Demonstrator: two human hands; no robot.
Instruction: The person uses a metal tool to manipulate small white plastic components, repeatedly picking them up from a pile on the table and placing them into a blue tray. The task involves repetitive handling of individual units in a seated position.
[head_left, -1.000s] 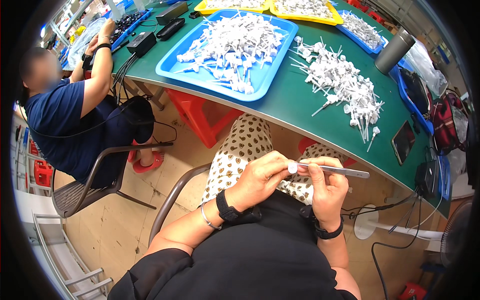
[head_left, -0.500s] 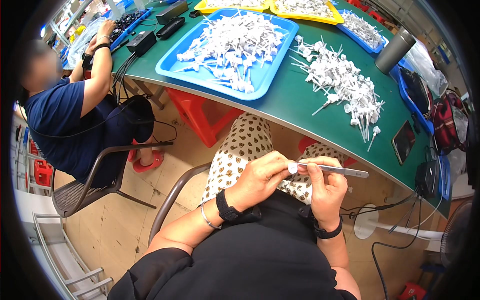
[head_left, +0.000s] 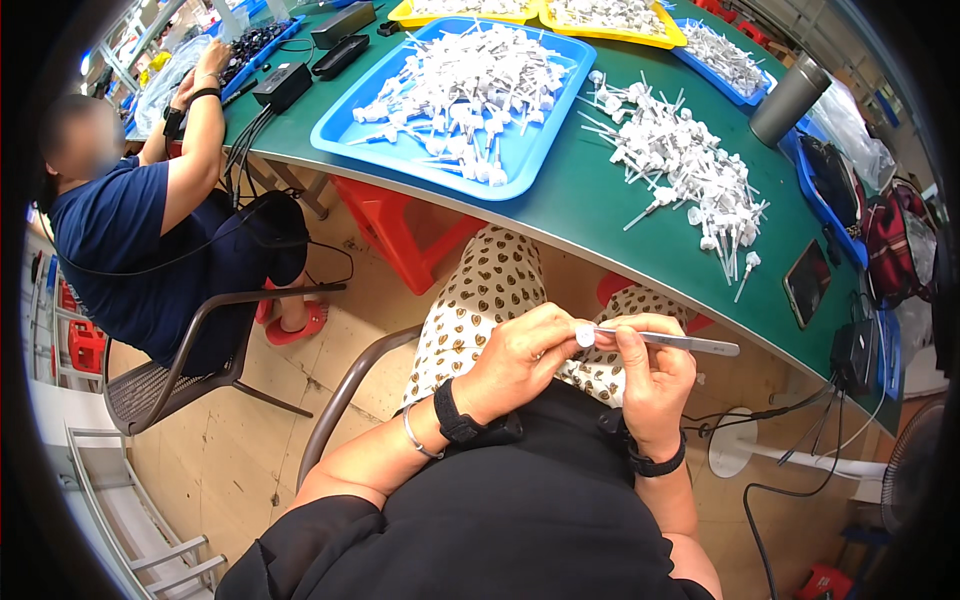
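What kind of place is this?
Probably a small assembly workshop: a green worktable with a blue tray and loose heap of white plastic parts, and a co-worker seated alongside.

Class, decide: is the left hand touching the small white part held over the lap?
Touching. The head view shows the left hand fingertips pinching the small white part, with no gap.

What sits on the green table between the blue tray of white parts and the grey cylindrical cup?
In the head view, a loose heap of white parts lies on the green table, between the blue tray and the grey cup.
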